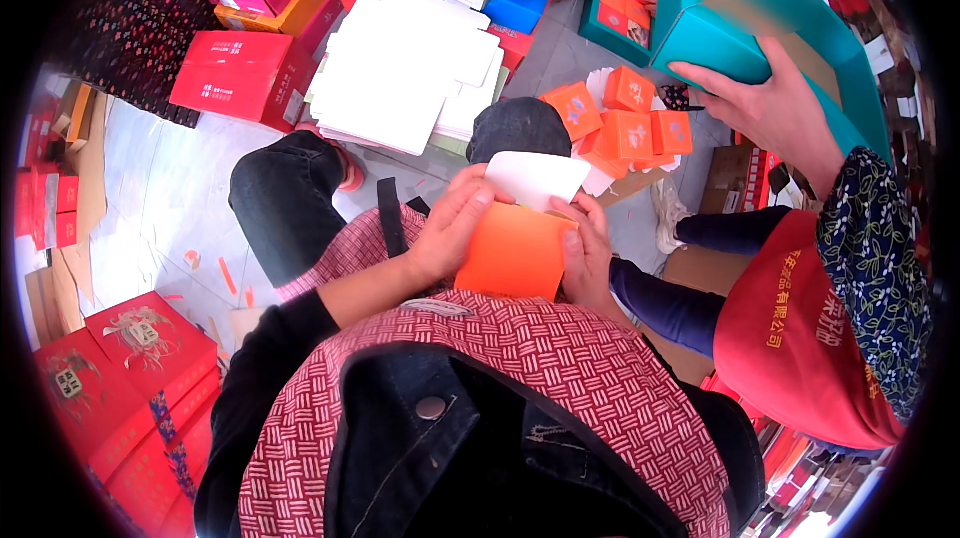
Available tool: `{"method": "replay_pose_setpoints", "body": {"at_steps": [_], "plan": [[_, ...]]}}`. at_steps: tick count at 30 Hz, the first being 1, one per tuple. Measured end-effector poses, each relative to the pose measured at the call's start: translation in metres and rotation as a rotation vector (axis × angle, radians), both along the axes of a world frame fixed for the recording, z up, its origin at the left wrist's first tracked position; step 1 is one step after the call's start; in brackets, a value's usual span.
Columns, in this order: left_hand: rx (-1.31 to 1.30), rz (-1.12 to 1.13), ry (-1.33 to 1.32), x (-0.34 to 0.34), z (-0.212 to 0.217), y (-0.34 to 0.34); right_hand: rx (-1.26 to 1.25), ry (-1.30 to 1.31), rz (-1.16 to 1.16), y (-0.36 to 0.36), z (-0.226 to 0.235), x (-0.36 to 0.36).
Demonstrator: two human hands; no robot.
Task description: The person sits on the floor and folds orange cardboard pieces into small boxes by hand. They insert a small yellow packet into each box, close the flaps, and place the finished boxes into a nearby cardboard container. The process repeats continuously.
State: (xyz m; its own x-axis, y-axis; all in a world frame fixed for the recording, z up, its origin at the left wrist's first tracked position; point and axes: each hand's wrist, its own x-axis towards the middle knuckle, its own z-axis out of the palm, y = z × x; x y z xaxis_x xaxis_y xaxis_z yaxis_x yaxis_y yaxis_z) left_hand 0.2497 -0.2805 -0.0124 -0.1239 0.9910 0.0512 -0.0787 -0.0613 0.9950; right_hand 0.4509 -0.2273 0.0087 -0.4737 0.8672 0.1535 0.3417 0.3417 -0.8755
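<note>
An orange paper box (512,256) is held over my lap, between my two hands. A white flap (540,176) stands up at its far edge; I cannot tell whether it is the box's lid or a separate card. My left hand (450,233) grips the box's left side, thumb along its upper edge. My right hand (588,250) is closed on the right side, its fingertips touching the white flap. Beyond my knee, several folded orange boxes (628,136) are piled together. A large stack of flat white card sheets (385,73) lies ahead, to the left of that pile.
At the right, a co-worker in a red apron (780,328) holds a large teal box (700,38). Red cartons (240,78) stand at the far left, and red gift boxes (150,338) at the near left. Orange scraps (228,276) lie on the tiled floor (180,198).
</note>
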Motion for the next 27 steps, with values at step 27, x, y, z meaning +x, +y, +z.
{"method": "replay_pose_setpoints", "body": {"at_steps": [27], "plan": [[-0.101, 0.013, -0.537, 0.004, 0.012, 0.006, -0.935, 0.007, 0.557, 0.09, 0.057, -0.042]]}}
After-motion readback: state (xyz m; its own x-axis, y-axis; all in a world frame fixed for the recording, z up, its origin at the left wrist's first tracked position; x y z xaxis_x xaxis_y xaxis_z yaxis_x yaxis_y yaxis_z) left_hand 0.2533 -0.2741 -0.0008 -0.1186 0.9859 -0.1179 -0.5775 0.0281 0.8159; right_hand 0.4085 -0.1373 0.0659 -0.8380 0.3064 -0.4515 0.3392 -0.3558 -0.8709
